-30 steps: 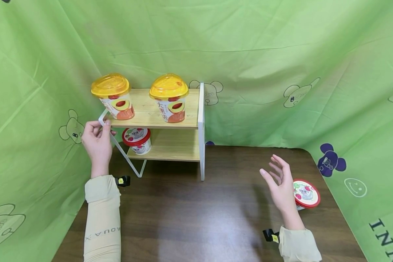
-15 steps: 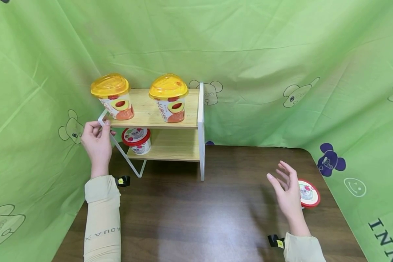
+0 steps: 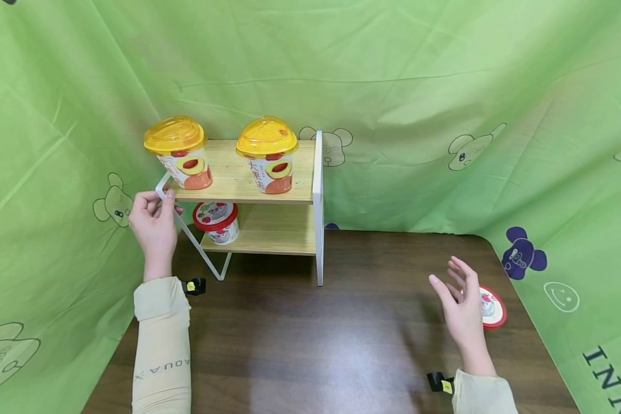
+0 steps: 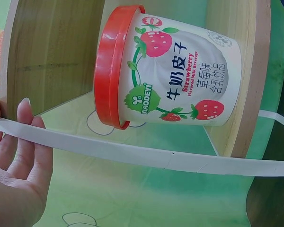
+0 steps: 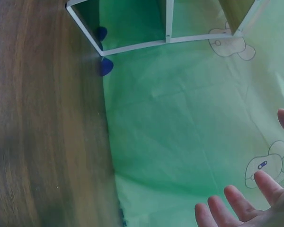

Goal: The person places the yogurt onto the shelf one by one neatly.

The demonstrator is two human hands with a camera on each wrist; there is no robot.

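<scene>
My left hand (image 3: 154,221) grips the white metal side bar (image 4: 132,153) of a two-tier wooden shelf (image 3: 222,200), at its upper left corner. In the left wrist view its fingers (image 4: 26,156) lie behind the bar. A strawberry milk cup (image 4: 175,71) with a red lid stands on the lower tier, close to that hand. On the upper tier stand two peach cups with yellow domed lids, a left cup (image 3: 186,167) and a right cup (image 3: 271,172). Over the table at right, my right hand (image 3: 463,313) holds nothing, fingers loosely spread. It partly hides another red-lidded cup (image 3: 491,310).
The dark wooden table (image 3: 310,345) carries the shelf and the right-hand cup. Green cloth (image 3: 393,86) printed with bear faces hangs behind and on both sides, close to the shelf's back. The shelf's right white frame (image 3: 318,230) rises above the upper tier.
My right hand has moved rightward and slightly toward me, covering more of the red-lidded cup on the table. The left hand, the shelf and the cups on it stay in place.
</scene>
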